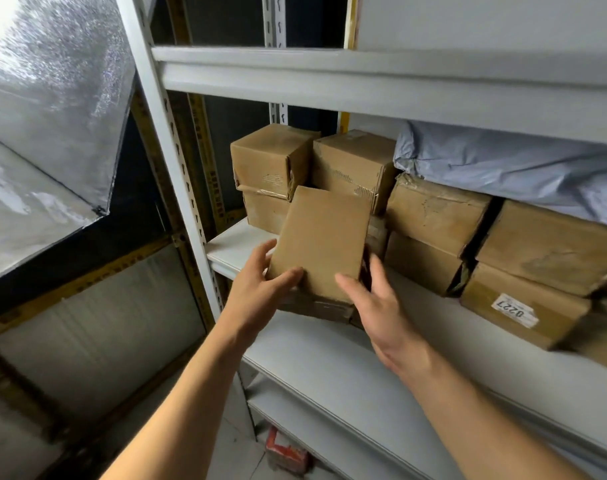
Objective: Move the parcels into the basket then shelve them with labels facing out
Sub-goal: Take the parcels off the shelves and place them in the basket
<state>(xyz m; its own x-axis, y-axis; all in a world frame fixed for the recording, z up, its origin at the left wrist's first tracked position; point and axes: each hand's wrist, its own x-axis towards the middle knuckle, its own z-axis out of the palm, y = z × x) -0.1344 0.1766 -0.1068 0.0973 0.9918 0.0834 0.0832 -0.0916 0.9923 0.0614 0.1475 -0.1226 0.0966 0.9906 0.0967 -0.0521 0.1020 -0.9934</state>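
A brown cardboard parcel (324,239) stands tilted at the front of the white shelf (233,251), its plain face toward me, no label showing. My left hand (260,289) grips its lower left corner, thumb across the front. My right hand (378,303) holds the lower right edge, thumb on the front and fingers behind. Behind it, stacked brown parcels (271,161) fill the back of the shelf. One parcel (523,313) at the right shows a white label reading 0227, upside down. No basket is in view.
A grey plastic mailer bag (509,164) lies on top of the right-hand parcels. The shelf board above (364,81) hangs close over the stack. The white upright post (177,188) stands at the left. A lower shelf (347,393) runs below. A red item (284,448) lies on the floor.
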